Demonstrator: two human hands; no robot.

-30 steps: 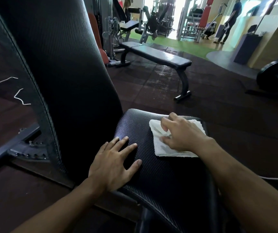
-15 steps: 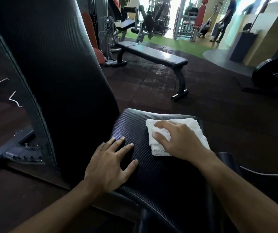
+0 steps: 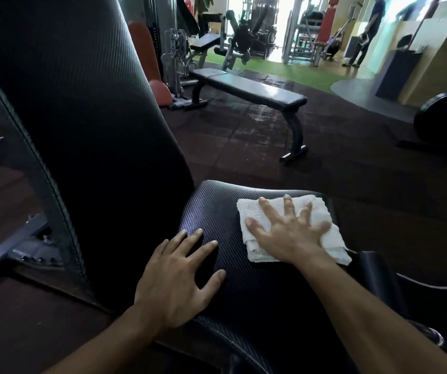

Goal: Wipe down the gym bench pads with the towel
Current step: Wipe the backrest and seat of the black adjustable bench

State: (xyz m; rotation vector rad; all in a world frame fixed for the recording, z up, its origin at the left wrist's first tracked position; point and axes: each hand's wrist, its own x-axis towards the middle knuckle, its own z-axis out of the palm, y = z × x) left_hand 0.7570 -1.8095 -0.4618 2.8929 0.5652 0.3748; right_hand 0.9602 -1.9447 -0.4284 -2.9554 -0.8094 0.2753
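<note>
Dark rubber floor tiles (image 3: pixel 244 136) fill the head view, giving way to a green strip and a bright doorway far back. On that floor a flat bench (image 3: pixel 249 89) stands well apart from the near bench, with bare tiles between the 2. A weight plate (image 3: pixel 438 122) sits at the right edge, and a person (image 3: pixel 370 28) stands far off by the wall.

Up close, the black seat pad (image 3: pixel 217 220) meets the tall upright back pad (image 3: pixel 82 103) on its left. The white towel (image 3: pixel 249 211), folded, lies on the seat pad's far right part, its right side reaching the pad's edge. The right hand (image 3: pixel 287 230) presses flat on the towel with fingers spread and straight. The left hand (image 3: pixel 176 282) rests flat on the bare seat pad near the back pad, fingers splayed, holding nothing. No containers show.
</note>
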